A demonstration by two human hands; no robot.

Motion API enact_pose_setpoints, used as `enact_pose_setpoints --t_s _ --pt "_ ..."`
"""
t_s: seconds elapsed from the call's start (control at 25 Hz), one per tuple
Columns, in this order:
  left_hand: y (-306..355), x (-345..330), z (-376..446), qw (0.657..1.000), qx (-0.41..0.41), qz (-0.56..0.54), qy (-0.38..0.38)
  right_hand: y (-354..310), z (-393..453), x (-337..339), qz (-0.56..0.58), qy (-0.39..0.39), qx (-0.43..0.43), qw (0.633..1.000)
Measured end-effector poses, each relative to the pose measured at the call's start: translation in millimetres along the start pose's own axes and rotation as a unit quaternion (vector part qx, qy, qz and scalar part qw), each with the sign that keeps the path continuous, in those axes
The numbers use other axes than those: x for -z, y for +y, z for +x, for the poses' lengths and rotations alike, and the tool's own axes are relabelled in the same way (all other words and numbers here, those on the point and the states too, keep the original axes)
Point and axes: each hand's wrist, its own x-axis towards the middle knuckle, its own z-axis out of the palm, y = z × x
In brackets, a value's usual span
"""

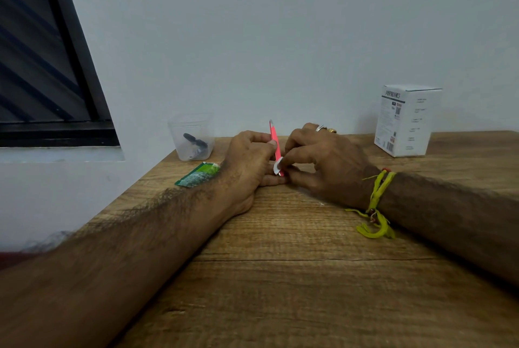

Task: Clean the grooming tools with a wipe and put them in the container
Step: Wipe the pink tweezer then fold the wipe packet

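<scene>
Wiping step in hand: left hand (250, 156) pinching pink tweezers (275, 142) upright, right hand (317, 162) pinching small white wipe (278, 165) round lower end. Beyond left hand, clear container (193, 137) holding dark tools, seemingly clippers. Next: finish wiping, drop tweezers in.

Open tabletop (295, 277) before container (192, 137), seemingly.

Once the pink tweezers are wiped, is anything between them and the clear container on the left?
Nothing visible blocks the way. The pink tweezers are held by the left hand while the right hand pinches the wipe. The clear container stands open-topped beyond the green sachet, which lies flat, nearer the table edge.
</scene>
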Motion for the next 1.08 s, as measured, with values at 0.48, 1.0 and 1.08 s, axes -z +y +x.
enact_pose_setpoints --t_s 0.48,1.0,1.08 --pt "0.0 -0.1 -0.4 1.0 -0.008 0.011 0.0 0.3 -0.2 2.1 0.005 -0.026 0.017 1.0" --pt "0.2 -0.4 -0.7 1.0 -0.018 0.015 0.005 4.0 -1.0 0.7 0.019 -0.039 0.034 0.998" --pt "-0.1 0.6 -0.6 1.0 -0.021 0.015 0.004 3.7 -1.1 0.8 0.011 -0.033 0.033 0.999"
